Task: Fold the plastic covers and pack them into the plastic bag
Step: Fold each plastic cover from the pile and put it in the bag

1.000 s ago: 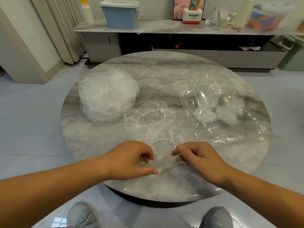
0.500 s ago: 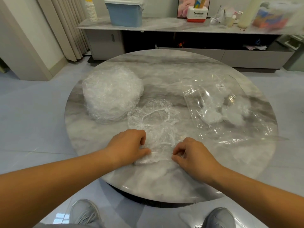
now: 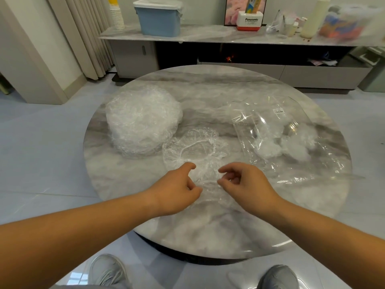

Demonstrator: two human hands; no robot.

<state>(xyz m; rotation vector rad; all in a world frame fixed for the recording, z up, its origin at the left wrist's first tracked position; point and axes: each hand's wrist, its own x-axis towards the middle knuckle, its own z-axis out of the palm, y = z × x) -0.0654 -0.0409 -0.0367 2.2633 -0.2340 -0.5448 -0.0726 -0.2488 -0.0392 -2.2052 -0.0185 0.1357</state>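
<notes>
A single crinkled clear plastic cover (image 3: 198, 149) with an elastic rim lies on the round marble table (image 3: 208, 232), its near part doubled over between my hands. My left hand (image 3: 177, 188) and my right hand (image 3: 245, 182) hover at its near edge, fingers loosely curled and spread, thumbs touching the film, with no clear grip. A tall stack of more plastic covers (image 3: 141, 122) stands at the left. The clear plastic bag (image 3: 281, 138) lies at the right with a few folded covers inside and a white label on top.
Beyond the table runs a low marble sideboard (image 3: 208, 36) carrying a blue lidded box (image 3: 158, 17), paper cups, a red-and-white box and bottles. Curtains hang at the far left. My shoes show under the table's near edge.
Both hands carried the cover's near edge forward, folding it over itself. Their pinch has loosened and the fingers have spread apart.
</notes>
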